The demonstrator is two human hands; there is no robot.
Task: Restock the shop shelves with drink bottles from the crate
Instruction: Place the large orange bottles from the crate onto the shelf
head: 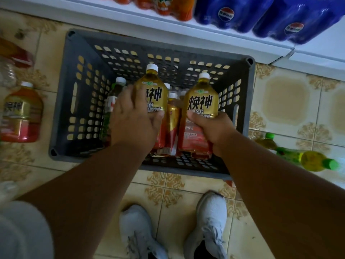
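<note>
A dark grey perforated crate [74, 101] stands on the tiled floor below the white shelf [168, 28]. My left hand [134, 118] grips a gold-and-red labelled drink bottle [152, 90] with a white cap, held over the crate. My right hand [214, 131] grips a second bottle of the same kind [202, 107] by its lower half. Several more white-capped bottles [172, 109] stand inside the crate between and behind the two held ones, partly hidden by my hands.
Blue cola packs [261, 14] and orange soda bottles [168, 5] sit on the shelf. Another gold-and-red bottle [22, 113] lies on the floor at left, green-capped bottles [308, 159] at right. My two grey shoes [207, 227] stand just in front of the crate.
</note>
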